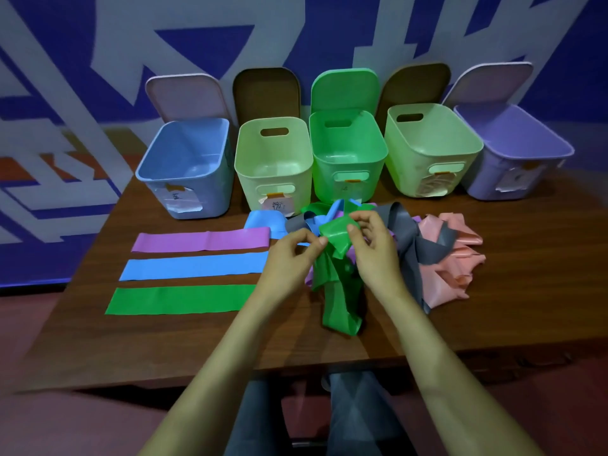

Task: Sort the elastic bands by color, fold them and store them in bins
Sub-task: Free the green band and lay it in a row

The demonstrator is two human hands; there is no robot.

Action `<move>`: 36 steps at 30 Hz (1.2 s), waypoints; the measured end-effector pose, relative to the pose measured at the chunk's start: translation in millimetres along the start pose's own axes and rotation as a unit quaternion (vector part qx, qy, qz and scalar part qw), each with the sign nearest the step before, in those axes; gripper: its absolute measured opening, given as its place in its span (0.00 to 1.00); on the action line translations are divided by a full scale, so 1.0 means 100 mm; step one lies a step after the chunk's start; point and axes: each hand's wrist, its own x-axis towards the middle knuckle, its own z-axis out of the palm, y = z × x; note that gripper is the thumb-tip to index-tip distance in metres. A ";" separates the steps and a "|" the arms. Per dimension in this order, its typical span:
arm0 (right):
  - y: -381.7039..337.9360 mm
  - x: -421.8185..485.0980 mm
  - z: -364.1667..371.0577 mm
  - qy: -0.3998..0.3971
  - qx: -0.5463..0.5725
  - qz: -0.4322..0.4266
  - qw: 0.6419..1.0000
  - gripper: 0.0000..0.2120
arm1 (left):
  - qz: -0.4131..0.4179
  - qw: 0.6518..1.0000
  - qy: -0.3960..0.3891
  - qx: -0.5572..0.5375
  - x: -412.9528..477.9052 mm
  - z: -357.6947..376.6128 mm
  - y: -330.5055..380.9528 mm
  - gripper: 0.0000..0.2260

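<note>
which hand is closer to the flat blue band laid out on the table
Left. The left hand sits just past the flat blue band's right end; the right hand is farther right, over the tangled pile.

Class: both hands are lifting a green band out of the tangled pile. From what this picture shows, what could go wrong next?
1. The green band held by the left hand and right hand runs through the grey band and purple ones; pulling may drag them along.
2. The dragged pile could disturb the flat blue band nearby.
3. Two pale green bins look alike, so a mix-up is possible.
</note>
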 end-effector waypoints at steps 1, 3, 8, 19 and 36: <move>0.03 0.00 0.00 -0.019 -0.029 -0.004 0.999 0.10 | 0.006 1.000 0.005 -0.004 0.01 -0.04 0.00 0.12; 0.10 -0.01 0.01 -0.055 -0.176 -0.018 0.983 0.22 | 0.017 1.000 0.024 0.006 0.05 -0.10 -0.01 0.13; 0.06 -0.13 0.09 -0.116 -0.187 -0.055 0.974 0.25 | 0.035 0.997 0.045 -0.045 0.18 -0.13 0.00 0.12; -0.07 0.37 0.05 -0.077 0.190 0.123 0.971 0.11 | -0.080 0.982 -0.136 -0.105 0.48 -0.36 0.02 0.14; -0.25 0.70 -0.06 -0.245 0.238 0.192 0.920 0.14 | -0.067 0.997 -0.020 0.015 0.82 -0.28 -0.25 0.04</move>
